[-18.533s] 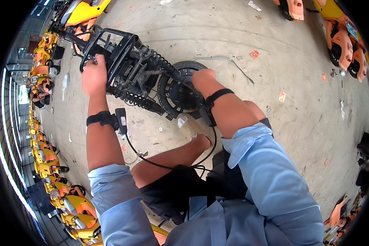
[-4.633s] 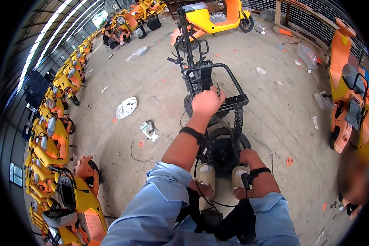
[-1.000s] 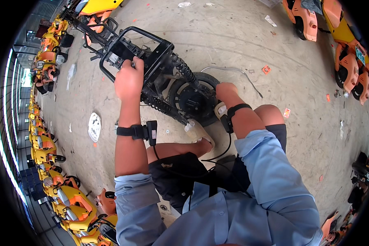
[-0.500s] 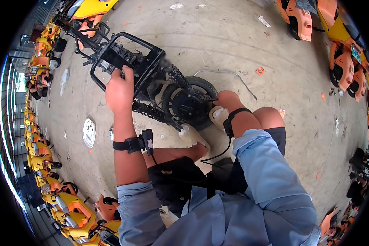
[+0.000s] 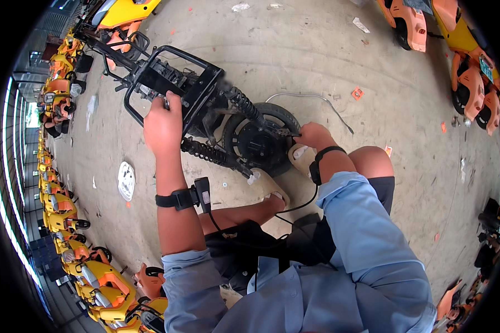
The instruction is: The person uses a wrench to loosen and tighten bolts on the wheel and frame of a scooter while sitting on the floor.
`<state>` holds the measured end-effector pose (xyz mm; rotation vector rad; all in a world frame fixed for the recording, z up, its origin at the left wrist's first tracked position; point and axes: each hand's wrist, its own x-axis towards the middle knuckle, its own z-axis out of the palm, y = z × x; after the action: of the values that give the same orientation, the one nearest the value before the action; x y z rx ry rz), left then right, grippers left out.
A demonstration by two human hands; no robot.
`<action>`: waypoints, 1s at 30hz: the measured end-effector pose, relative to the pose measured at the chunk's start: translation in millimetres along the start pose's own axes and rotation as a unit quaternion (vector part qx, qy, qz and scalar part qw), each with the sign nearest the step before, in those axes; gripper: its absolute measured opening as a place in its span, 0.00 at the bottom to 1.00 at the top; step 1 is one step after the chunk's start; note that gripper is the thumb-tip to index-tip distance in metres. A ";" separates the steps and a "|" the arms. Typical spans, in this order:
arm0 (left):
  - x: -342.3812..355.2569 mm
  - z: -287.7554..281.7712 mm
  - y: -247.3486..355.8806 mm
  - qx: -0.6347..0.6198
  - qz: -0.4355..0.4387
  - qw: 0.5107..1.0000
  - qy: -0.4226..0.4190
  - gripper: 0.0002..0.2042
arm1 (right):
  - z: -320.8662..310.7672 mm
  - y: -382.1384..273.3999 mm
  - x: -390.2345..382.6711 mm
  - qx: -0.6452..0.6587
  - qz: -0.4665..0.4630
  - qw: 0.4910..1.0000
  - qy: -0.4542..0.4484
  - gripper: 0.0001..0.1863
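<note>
A stripped scooter frame (image 5: 166, 83) stands before me, its bare rear wheel (image 5: 291, 119) toward my feet. My left hand (image 5: 164, 127) is closed around the near rail of the black tubular rear rack (image 5: 214, 69). A small silvery bit shows by its thumb; what it belongs to is unclear. My right hand (image 5: 315, 136) is closed on a thin dark piece (image 5: 295, 135) beside the wheel's axle end; its kind is too small to tell. Two coil shock absorbers, one upper (image 5: 240, 102) and one lower (image 5: 208, 154), run from the rack down to the wheel.
A grey cable (image 5: 316, 97) lies on the concrete floor beyond the wheel. A white oval piece (image 5: 126, 181) lies to the left. Yellow and orange scooters line the left side (image 5: 58, 213) and the far right (image 5: 469, 94). My sandalled feet (image 5: 266, 186) are close to the wheel.
The view has shifted slightly, so the wheel and floor items sit a little further right. Both hands keep their holds, with the right one still by the axle.
</note>
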<state>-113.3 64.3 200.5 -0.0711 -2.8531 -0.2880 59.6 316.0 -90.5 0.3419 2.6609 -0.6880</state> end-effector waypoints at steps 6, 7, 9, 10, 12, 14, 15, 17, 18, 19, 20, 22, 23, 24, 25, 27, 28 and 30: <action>1.9 6.2 -3.7 -0.006 0.008 1.000 -0.001 0.23 | 0.2 0.0 -1.1 -0.030 0.003 1.000 0.006 0.22; 1.2 6.9 -4.6 -0.008 0.008 1.000 0.001 0.23 | 0.8 -0.1 -0.8 -0.034 0.004 0.999 0.005 0.22; -0.1 4.7 -2.9 -0.005 0.008 1.000 0.000 0.23 | -0.4 0.0 0.9 -0.041 0.004 0.999 0.004 0.22; -2.1 3.1 -0.7 0.000 0.008 1.000 -0.006 0.23 | 0.6 -0.6 -1.2 -0.045 -0.002 0.999 0.006 0.21; -0.8 0.8 1.2 0.002 0.009 1.000 -0.006 0.23 | -1.8 1.1 1.8 -0.053 -0.016 0.998 0.019 0.21; -3.2 3.3 -2.5 0.000 0.011 1.000 -0.004 0.24 | 0.0 1.1 0.5 -0.054 -0.013 0.998 0.012 0.20; -2.7 3.7 -2.7 -0.005 0.011 1.000 -0.004 0.23 | 2.0 1.3 -1.1 -0.054 -0.012 0.998 0.007 0.20; 0.2 4.6 -0.3 -0.014 0.010 1.000 -0.003 0.23 | 0.0 4.5 1.2 -0.057 -0.013 0.998 0.015 0.20; 0.6 5.1 -1.1 -0.019 0.011 1.000 -0.010 0.23 | 0.2 5.2 0.3 -0.058 -0.014 0.998 0.015 0.21; 1.2 5.4 -3.0 -0.023 0.012 1.000 -0.017 0.23 | -0.2 6.2 0.3 -0.059 -0.015 0.998 0.016 0.21; 1.0 5.7 -4.6 -0.027 0.013 0.999 -0.025 0.23 | 0.3 6.5 0.1 -0.060 -0.015 0.998 0.013 0.21; 0.6 7.0 -4.4 -0.027 0.014 0.999 -0.024 0.22 | 0.0 7.9 1.3 -0.063 -0.014 0.998 0.008 0.21; 0.5 7.3 -4.7 -0.026 0.014 0.999 -0.023 0.22 | -0.1 8.4 2.3 -0.061 -0.018 0.998 0.005 0.21; -0.2 7.2 -4.8 -0.025 0.017 0.999 -0.018 0.22 | -0.6 9.1 3.2 -0.060 -0.022 0.998 0.003 0.21; -1.5 6.6 -5.1 -0.025 0.019 0.999 -0.012 0.22 | -0.7 9.3 3.5 -0.059 -0.028 0.998 0.000 0.22; -2.2 4.0 -6.4 -0.028 0.022 0.999 -0.008 0.22 | 2.0 10.8 8.1 -0.089 -0.040 0.995 0.009 0.22; -4.4 4.4 -7.9 -0.030 0.023 0.999 -0.012 0.22 | 4.0 11.1 8.0 -0.106 -0.050 0.993 0.012 0.22; -0.7 -0.8 -13.5 -0.021 0.032 0.999 0.025 0.21 | 5.1 12.8 10.4 -0.070 -0.051 0.996 0.015 0.23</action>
<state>-113.4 50.9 198.5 -0.1620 -2.7891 -0.3309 55.8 325.7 -104.2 0.1796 2.7536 -0.5249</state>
